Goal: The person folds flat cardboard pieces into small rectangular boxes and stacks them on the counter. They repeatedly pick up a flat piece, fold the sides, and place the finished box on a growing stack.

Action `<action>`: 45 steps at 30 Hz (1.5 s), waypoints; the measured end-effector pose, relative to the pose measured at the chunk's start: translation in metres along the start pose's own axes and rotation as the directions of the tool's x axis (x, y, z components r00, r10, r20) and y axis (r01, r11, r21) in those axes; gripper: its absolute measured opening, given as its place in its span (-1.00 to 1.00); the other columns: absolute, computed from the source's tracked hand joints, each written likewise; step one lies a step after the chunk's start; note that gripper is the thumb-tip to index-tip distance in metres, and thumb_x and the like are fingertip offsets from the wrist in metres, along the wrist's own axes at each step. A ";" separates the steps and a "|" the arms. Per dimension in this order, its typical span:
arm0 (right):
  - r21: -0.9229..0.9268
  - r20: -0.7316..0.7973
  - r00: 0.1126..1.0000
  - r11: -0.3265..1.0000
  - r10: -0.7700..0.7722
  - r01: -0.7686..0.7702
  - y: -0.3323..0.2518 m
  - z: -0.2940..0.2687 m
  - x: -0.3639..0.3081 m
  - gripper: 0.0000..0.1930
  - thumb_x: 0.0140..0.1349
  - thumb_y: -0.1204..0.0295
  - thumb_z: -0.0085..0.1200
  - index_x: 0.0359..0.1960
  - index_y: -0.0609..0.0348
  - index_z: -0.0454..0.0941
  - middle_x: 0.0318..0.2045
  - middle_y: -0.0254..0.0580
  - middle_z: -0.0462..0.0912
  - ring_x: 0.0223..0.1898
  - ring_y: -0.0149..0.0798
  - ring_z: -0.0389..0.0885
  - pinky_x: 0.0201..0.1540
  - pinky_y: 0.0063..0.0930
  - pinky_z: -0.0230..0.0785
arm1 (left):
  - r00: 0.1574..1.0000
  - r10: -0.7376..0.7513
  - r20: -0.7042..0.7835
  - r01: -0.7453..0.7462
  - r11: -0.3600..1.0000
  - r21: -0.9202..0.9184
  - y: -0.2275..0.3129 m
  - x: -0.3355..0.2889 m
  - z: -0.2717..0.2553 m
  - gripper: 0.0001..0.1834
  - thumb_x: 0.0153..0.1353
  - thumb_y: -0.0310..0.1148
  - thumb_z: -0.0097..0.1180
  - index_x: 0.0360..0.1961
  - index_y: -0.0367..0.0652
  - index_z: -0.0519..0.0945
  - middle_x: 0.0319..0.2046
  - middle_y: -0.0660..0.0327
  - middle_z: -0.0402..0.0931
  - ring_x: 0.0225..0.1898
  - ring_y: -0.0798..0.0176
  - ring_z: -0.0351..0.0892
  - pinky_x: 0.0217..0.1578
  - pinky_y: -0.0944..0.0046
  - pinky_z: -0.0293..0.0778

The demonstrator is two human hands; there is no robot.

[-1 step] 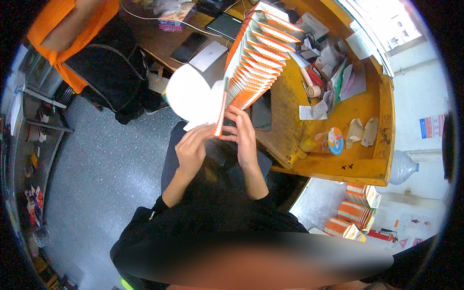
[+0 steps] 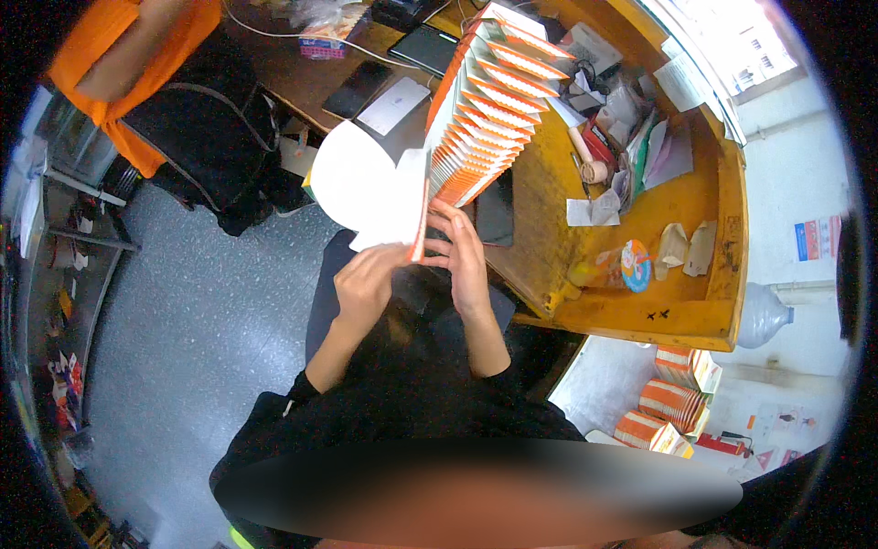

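A white paperboard carton blank [image 2: 361, 178] with a large rounded flap and an orange-and-white patterned edge stands in front of me, tilted to the left. My left hand [image 2: 362, 285] pinches its lower edge between thumb and fingers. My right hand [image 2: 468, 274] is on the other side, its fingertips closed against the orange edge; part of their contact is hidden. Just beyond, a tall stack of nested orange-and-white paper cartons [image 2: 489, 110] leans away from me on the desk, close to the right hand's fingers.
The yellow wooden desk [image 2: 530, 247] holds a dark phone [image 2: 357, 90], a white box [image 2: 393, 105] and a cluttered corner of papers and bags. A cup with an orange-and-blue lid [image 2: 635, 266] lies at right. More striped carton stacks [image 2: 672, 405] sit lower right. A person in orange [image 2: 137, 73] is at left.
The carton blank has tilted slightly, its rounded flap shifting a little left and down. My left hand has moved marginally with it; the right hand stays almost in place.
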State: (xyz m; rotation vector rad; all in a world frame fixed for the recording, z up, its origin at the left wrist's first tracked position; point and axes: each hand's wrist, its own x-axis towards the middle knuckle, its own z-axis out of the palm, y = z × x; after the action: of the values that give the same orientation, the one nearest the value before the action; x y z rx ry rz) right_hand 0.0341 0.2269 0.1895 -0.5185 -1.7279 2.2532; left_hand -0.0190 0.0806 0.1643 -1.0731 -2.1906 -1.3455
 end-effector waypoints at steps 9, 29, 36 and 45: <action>-0.408 0.115 0.952 0.887 0.284 -0.216 -0.014 -0.054 0.040 -0.59 0.37 0.23 -0.02 0.03 0.38 0.47 -0.27 -0.16 0.66 -0.25 -0.33 0.62 -0.14 -0.47 0.47 | 0.783 0.389 0.486 -0.440 0.898 -0.010 -0.045 -0.021 -0.023 -0.74 0.02 -0.41 0.11 -0.20 -0.14 0.61 -0.16 0.26 0.61 -0.07 0.24 0.60 0.03 0.19 0.52; -0.748 -0.048 0.982 0.645 0.184 -0.157 0.126 -0.025 -0.013 -0.81 0.22 0.43 0.08 -0.36 0.36 0.60 -0.49 0.17 0.64 -0.42 0.07 0.68 -0.36 -0.11 0.50 | 0.641 -0.605 0.473 0.716 0.693 -0.085 -0.043 -0.113 0.033 -0.78 0.27 -0.33 0.12 -0.22 -0.29 0.64 -0.35 -0.06 0.64 -0.31 0.04 0.69 -0.28 0.19 0.53; -0.737 -0.186 0.955 0.609 0.232 -0.292 0.121 -0.039 -0.033 -0.81 0.18 0.44 0.16 -0.42 0.39 0.64 -0.58 0.04 0.66 -0.52 -0.16 0.70 -0.44 -0.38 0.50 | 0.444 -0.710 0.546 0.883 0.451 -0.131 -0.041 -0.119 0.050 -0.73 0.15 -0.29 0.29 -0.34 -0.35 0.69 -0.47 0.08 0.67 -0.47 0.37 0.63 -0.41 0.35 0.53; -0.849 -0.139 0.927 0.524 -0.350 0.070 0.125 -0.019 -0.063 -0.81 0.08 0.58 0.14 -0.26 0.16 0.69 -0.36 -0.07 0.64 -0.44 -0.05 0.65 -0.36 -0.24 0.50 | 0.236 -0.700 0.674 0.936 -0.024 -0.352 -0.048 -0.124 0.072 -0.76 0.24 -0.33 0.19 -0.27 -0.34 0.65 -0.32 0.15 0.65 -0.33 0.35 0.64 -0.22 0.37 0.59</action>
State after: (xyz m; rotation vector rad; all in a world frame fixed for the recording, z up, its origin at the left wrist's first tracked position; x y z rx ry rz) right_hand 0.1006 0.1848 0.0729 -0.7109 -2.4482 0.9576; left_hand 0.0320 0.0792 0.0218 0.2880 -2.6594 -3.0123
